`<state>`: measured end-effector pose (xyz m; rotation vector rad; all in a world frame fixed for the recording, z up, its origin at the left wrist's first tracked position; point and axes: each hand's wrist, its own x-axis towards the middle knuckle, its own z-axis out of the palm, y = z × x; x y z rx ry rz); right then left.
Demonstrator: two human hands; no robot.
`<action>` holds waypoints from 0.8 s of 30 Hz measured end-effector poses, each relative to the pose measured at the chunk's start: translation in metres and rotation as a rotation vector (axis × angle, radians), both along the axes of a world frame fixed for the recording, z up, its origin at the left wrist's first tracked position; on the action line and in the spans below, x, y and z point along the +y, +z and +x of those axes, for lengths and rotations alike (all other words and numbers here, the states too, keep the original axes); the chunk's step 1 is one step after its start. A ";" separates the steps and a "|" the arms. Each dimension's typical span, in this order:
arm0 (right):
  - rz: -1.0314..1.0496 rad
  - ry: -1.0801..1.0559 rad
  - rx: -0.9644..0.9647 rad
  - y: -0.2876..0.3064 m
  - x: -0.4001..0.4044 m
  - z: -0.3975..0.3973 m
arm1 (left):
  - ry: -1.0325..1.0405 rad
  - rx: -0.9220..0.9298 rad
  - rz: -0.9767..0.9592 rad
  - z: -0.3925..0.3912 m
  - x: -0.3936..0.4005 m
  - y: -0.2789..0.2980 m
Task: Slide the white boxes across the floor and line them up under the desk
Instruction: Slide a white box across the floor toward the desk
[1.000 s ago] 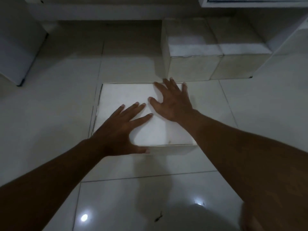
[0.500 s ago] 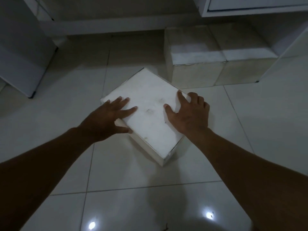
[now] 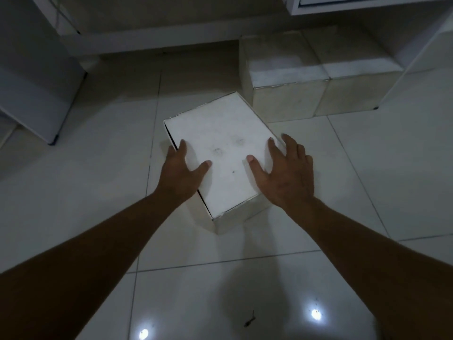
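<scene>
Resting on the tiled floor (image 3: pixel 73 192) in the middle of the view, the white box (image 3: pixel 225 148) lies turned at an angle, with one corner pointing toward the near side and its long sides running from near-right to far-left. Both hands are spread, not clenched. The left hand (image 3: pixel 182 171) clasps the left long edge, thumb on the top face and the other fingers down the side. The right hand (image 3: pixel 285 173) does the same on the right long edge. So the box is held between the two palms, standing on the floor.

It looks like stiff cardboard with a flat lid, and I judge it rather light, because flat hands seem enough to hold it. The glossy tiles should let it slide easily, maybe too easily, so pressing on the two long sides near the near end gives good control of the angle.

Two other white boxes (image 3: pixel 316 89) stand side by side at the far right, partly under the desk (image 3: pixel 367 3). The far right corner of the held box is very near the left one of them and could catch on it. A grey cabinet (image 3: pixel 36 94) stands at the far left, well apart. Something small and dark (image 3: pixel 250 322) lies on the near tiles; what it is I cannot tell.
</scene>
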<state>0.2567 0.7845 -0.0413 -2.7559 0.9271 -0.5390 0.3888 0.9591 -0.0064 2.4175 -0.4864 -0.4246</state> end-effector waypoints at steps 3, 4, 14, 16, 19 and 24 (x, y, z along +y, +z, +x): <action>-0.064 0.402 -0.093 -0.013 -0.008 -0.029 | -0.228 -0.187 0.103 -0.015 0.006 -0.001; -0.092 0.487 -0.076 -0.015 -0.012 -0.036 | -0.346 -0.222 0.144 -0.021 0.007 -0.003; -0.132 0.460 -0.098 -0.021 -0.020 -0.004 | -0.678 -0.329 0.330 0.004 -0.003 -0.016; -0.112 0.443 -0.080 -0.020 -0.024 0.011 | -0.666 -0.304 0.371 0.015 -0.012 -0.013; -0.078 0.457 -0.067 -0.017 -0.036 0.035 | -0.612 -0.278 0.398 0.030 -0.030 -0.013; -0.040 0.470 -0.042 -0.015 -0.058 0.067 | -0.491 -0.282 0.485 0.047 -0.059 -0.018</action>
